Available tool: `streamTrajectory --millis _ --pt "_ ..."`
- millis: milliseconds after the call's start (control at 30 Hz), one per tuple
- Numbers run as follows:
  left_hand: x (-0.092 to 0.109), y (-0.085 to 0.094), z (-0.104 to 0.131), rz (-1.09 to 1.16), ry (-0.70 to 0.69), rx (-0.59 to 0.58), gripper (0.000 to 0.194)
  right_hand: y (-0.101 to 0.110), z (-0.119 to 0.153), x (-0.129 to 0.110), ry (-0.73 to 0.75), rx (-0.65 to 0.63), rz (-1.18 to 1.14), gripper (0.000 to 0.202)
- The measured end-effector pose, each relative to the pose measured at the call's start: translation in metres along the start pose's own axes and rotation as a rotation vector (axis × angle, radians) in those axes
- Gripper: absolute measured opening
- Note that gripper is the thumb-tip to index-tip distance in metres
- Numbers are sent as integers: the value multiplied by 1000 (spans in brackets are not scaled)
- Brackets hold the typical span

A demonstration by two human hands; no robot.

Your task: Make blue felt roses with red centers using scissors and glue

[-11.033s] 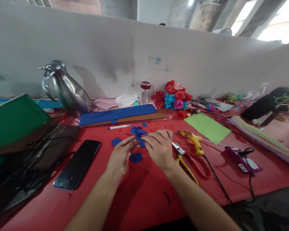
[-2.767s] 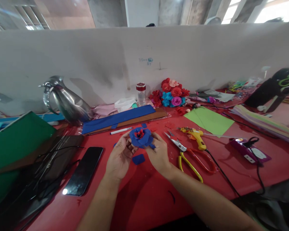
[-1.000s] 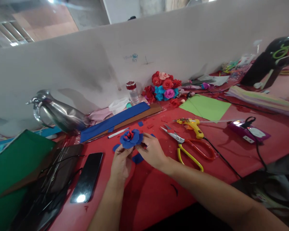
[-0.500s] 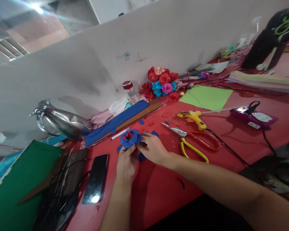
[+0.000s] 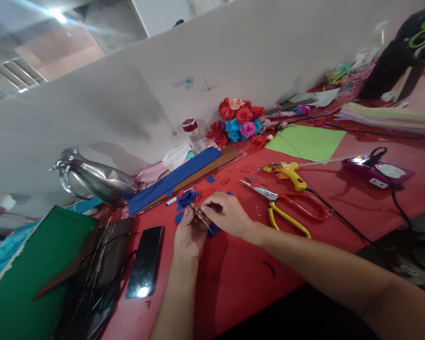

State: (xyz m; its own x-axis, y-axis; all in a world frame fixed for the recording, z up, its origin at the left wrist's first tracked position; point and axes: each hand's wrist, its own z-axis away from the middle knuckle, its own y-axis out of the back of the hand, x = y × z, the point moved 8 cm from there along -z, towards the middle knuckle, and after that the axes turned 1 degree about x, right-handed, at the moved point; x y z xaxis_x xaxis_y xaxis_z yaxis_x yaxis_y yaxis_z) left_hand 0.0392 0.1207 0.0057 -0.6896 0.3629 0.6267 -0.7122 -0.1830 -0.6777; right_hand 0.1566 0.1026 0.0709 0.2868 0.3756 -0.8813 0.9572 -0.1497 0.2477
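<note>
- I take the scissors (image 5: 271, 196) as my landmark: metal blades, one yellow and one red loop, lying on the smooth red worktop (image 5: 241, 293).
- To the left of the scissors I see the blue flower (image 5: 184, 200), thin layered petals crumpled close together, tilted above the worktop.
- A thin, straight wire (image 5: 204, 223) slants from the fingers below the flower, left of the scissors.
- The left hand (image 5: 190, 238), left of the scissors, holds the flower from beneath in a narrow pinch.
- The right hand (image 5: 230, 215), between the flower and the scissors, has its fingers drawn narrow near the flower's base; I cannot tell what, if anything, sits between the fingertips.
- A flat blue piece (image 5: 215, 230) lies left of the scissors, partly hidden by the hands.
- Just behind the scissors I have the yellow plastic glue gun (image 5: 286, 172), its black cord trailing right.
- Farther behind the scissors lies a flat lime-green sheet (image 5: 306, 143).
- Behind and left of the scissors I see a long, flat blue strip (image 5: 177, 177) over a brown one, and a clear jar (image 5: 194, 137) with a red lid.
- Well left of the scissors rests a glossy black phone (image 5: 145, 259).
</note>
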Motion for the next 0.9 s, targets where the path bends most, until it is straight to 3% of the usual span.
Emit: streamTrajectory --millis 233,500,900 --pt "-5 -11 8 27 46 -30 26 1 -2 15 -124 43 -168 7" --pt "-13 -10 12 -25 64 21 23 3 -2 15 -156 53 -229 8" --pt "-18 -14 13 -11 84 -40 20 -5 -1 26 -320 4 -458 5"
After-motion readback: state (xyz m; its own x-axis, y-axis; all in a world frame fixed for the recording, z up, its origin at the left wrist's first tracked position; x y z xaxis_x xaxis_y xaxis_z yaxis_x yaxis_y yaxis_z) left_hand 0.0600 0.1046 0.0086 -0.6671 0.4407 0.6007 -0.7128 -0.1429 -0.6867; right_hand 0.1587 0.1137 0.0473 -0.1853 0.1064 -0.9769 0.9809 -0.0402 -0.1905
